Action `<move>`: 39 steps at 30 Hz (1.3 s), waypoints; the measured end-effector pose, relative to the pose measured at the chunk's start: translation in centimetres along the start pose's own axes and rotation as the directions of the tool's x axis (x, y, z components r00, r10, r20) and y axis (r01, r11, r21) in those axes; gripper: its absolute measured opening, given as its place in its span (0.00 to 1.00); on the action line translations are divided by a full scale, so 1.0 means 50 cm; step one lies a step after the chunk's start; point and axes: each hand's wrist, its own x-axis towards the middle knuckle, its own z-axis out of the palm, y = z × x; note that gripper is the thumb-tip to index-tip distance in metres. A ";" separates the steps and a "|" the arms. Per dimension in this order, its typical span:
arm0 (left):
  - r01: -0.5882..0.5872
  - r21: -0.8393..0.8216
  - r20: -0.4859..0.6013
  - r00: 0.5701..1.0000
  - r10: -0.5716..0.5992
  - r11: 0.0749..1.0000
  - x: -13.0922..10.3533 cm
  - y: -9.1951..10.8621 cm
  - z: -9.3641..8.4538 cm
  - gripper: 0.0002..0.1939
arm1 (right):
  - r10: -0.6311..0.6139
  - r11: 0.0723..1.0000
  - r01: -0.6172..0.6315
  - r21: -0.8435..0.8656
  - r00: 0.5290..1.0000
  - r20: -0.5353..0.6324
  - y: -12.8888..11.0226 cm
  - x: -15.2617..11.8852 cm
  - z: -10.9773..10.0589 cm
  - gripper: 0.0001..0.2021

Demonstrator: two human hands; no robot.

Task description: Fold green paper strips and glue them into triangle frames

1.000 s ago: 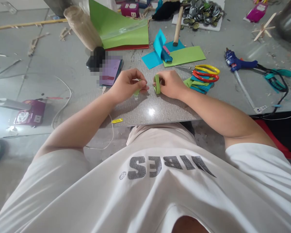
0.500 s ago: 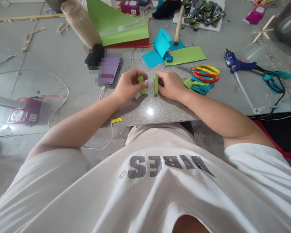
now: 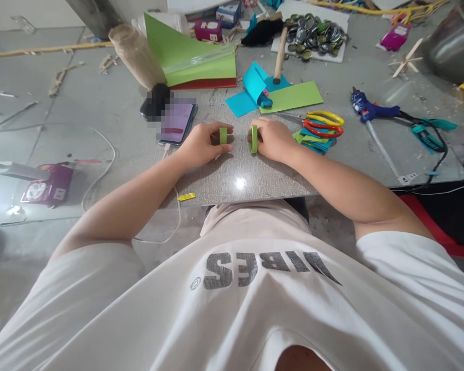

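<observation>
My left hand [image 3: 201,143] rests low over the table, thumb and fingers curved around a short green paper strip [image 3: 223,135]. The strip spans the gap between thumb and forefinger. Opposite it, my right hand [image 3: 271,138] is closed on another green paper strip [image 3: 254,139], which stands on edge and bows slightly. A small space separates the two hands. Part of each strip is hidden by the fingers. Just right of my right hand lie scissors [image 3: 324,123] with yellow and red handles, on a pile of cut blue and green paper pieces [image 3: 316,143].
Beyond the hands are blue paper [image 3: 242,104] and a green paper sheet [image 3: 294,97]. A phone [image 3: 180,121] lies left, plugged into a cable. A blue glue gun [image 3: 371,108] with a glue stick is at right. Bottle caps [image 3: 313,33] and a wooden-handled tool [image 3: 280,56] lie at the back.
My left thumb has moved down off the face of its strip. The right strip now looks more bowed and turned. The whole view has shifted slightly.
</observation>
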 end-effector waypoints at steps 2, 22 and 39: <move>0.012 -0.006 0.001 1.000 -0.012 1.000 0.006 -0.007 -0.009 0.27 | 0.002 1.000 -0.002 -0.017 1.000 0.005 -0.001 -0.001 0.000 0.09; 0.037 0.007 0.064 0.997 -0.037 0.999 0.014 -0.005 -0.036 0.29 | 0.011 0.995 -0.008 -0.100 1.000 0.022 0.000 0.000 0.004 0.06; 0.143 0.106 0.002 0.990 -0.144 0.984 0.012 0.017 -0.046 0.30 | 0.080 0.980 -0.055 -0.189 0.988 0.129 -0.011 -0.006 -0.033 0.09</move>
